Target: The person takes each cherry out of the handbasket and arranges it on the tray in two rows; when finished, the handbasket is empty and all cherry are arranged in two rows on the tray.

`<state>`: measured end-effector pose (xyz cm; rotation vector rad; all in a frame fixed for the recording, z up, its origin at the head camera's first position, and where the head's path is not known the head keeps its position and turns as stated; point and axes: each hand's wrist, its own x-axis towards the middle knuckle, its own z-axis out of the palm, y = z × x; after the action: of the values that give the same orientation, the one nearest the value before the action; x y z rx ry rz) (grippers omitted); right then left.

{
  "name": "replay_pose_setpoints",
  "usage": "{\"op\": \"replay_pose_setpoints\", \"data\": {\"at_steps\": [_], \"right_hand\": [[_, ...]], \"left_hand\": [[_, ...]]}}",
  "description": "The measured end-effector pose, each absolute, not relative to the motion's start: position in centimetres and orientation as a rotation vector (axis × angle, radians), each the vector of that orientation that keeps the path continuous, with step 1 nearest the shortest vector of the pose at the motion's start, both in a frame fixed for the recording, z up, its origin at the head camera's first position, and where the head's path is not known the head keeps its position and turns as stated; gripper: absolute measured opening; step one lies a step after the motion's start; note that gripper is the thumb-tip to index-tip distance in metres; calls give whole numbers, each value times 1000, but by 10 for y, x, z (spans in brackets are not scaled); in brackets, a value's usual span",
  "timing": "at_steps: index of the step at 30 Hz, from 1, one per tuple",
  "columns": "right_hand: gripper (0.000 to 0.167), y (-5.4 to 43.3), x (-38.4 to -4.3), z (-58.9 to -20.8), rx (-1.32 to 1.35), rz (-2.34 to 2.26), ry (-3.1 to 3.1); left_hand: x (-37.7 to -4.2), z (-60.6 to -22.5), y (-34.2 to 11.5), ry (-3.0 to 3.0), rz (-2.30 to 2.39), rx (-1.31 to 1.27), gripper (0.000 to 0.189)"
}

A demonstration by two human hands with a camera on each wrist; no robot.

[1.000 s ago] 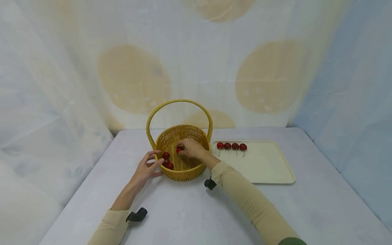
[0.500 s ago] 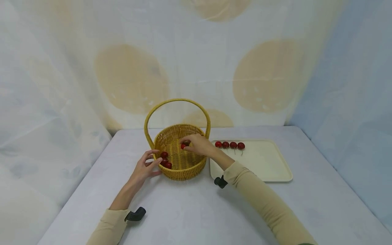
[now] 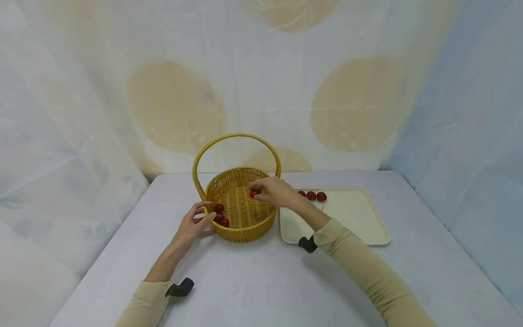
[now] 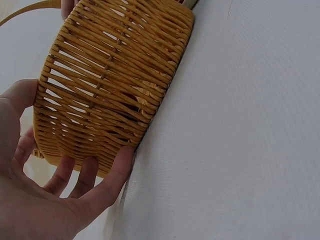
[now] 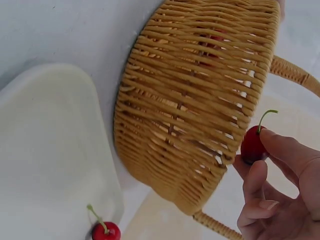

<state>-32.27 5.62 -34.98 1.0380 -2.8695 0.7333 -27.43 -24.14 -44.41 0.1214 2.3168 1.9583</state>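
A round yellow wicker basket (image 3: 244, 235) with a tall arched handle stands on the table. My left hand (image 3: 192, 226) holds its left side, thumb at the rim and fingers spread against the outer weave. Between thumb and fingers, my right hand (image 3: 278, 192) pinches a red cherry (image 5: 254, 146) by its body, the green stem pointing up. That hand is over the right part of the basket, close to the rim. Several cherries (image 3: 219, 215) lie together inside against the left wall.
A cream rectangular tray (image 3: 355, 220) sits right of the basket, partly covered by my right forearm. Along its far edge lie cherries in a row (image 3: 311, 195), stems toward me. Patterned cloth (image 3: 261, 91) hangs behind the table and on both sides.
My right hand, with the cherry in its pinch, has moved rightward and slightly away from me, from mid-basket to near the right rim. The left hand keeps its place on the basket.
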Motion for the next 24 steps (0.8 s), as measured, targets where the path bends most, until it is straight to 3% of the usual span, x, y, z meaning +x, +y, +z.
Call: {"op": "replay_pose_setpoints", "data": {"at_steps": [24], "right_hand": [[33,106,-304,-333,1086,814,-2833]], "left_hand": [[-275,-440,-242,2328,1959,124,64]]}}
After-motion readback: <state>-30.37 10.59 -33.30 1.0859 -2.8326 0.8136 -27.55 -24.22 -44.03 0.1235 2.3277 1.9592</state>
